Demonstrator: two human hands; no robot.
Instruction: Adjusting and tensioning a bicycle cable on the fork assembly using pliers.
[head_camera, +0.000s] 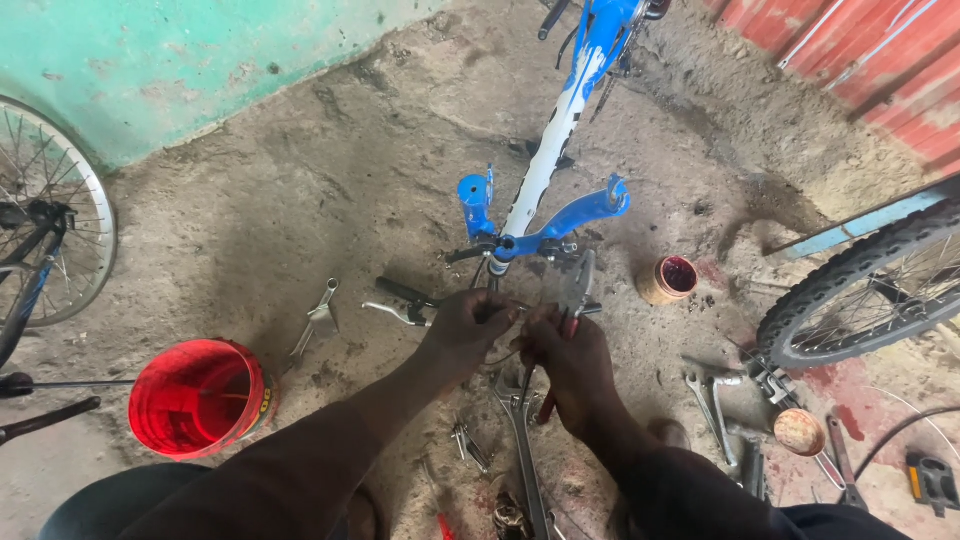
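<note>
A blue and white bicycle frame (548, 150) stands upside down on the dirt floor, its blue fork (585, 208) pointing up at me. My left hand (462, 325) grips the handlebar (405, 292) close to the stem, beside a silver brake lever (395, 312). My right hand (567, 355) is closed on red-handled pliers (575, 290), whose jaws point up at the handlebar clamp. A thin cable runs between both hands.
A red bucket (198, 397) sits at the left, a small tin with red paint (668, 279) at the right. Spanners (712, 400) and other tools lie around my knees. Bicycle wheels stand at the left (60, 215) and right (870, 285) edges.
</note>
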